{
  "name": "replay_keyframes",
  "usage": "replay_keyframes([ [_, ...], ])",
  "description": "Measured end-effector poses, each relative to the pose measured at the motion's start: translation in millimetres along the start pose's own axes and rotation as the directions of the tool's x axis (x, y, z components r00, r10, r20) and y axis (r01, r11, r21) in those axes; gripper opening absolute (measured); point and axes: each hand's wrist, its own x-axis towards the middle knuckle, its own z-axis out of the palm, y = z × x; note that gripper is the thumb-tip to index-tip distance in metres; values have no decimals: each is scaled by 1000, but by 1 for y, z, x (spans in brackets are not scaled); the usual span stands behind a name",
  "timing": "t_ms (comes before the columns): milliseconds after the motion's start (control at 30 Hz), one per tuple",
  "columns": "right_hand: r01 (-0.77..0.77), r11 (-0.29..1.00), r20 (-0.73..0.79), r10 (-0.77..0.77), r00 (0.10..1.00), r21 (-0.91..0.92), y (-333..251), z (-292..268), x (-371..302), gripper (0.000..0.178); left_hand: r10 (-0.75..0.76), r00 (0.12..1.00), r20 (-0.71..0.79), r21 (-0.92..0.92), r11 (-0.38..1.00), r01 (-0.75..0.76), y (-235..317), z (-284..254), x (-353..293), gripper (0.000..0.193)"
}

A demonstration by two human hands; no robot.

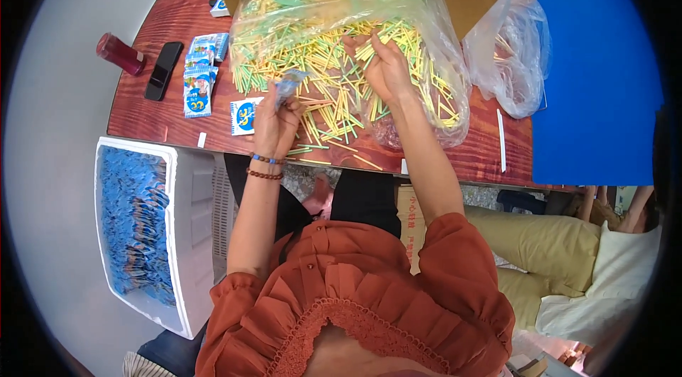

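— What is being held at 10 o'clock from the middle of the view?

— A small blue packet is being gripped there by the fingers of the left hand.

— And at 1 o'clock?

— The right hand is being held there, well apart from the left, with its fingers parted among yellow and green sticks. Whether any are being gripped cannot be told.

— Where are the sticks being contained?

— Most are being held at 12 o'clock in a clear plastic bag; others are lying loose on the tabletop, near its edge.

— What is being seen on the left?

— Just beside the left hand, at its 9 o'clock, a blue-and-white packet is lying flat. Farther out at 10 o'clock, a row of packets, a black phone and a red bottle are being supported. At 8 o'clock, a white foam box is being filled by many blue packages.
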Motion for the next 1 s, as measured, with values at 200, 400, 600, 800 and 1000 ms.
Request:
replay_keyframes([
  [200,171,977,-68,-163,984,129,4,78,-31,29,162,985,-50,76,984,-158,-18,24,-1,24],
  [400,394,918,-132,-395,909,-35,25,122,-41,38,230,972,-51,76,971,-226,-16,25,-10,26],
  [600,471,853,-62,-495,867,-224,48,122,-48,32,232,971,-56,45,972,-229,-21,33,-14,26],
  [800,481,807,3,-511,859,-342,60,114,-55,30,254,962,-101,-3,967,-256,-25,26,-8,25],
  [1000,356,800,3,-405,914,-483,47,123,-49,38,265,961,-74,16,964,-264,-20,38,-5,25],
])
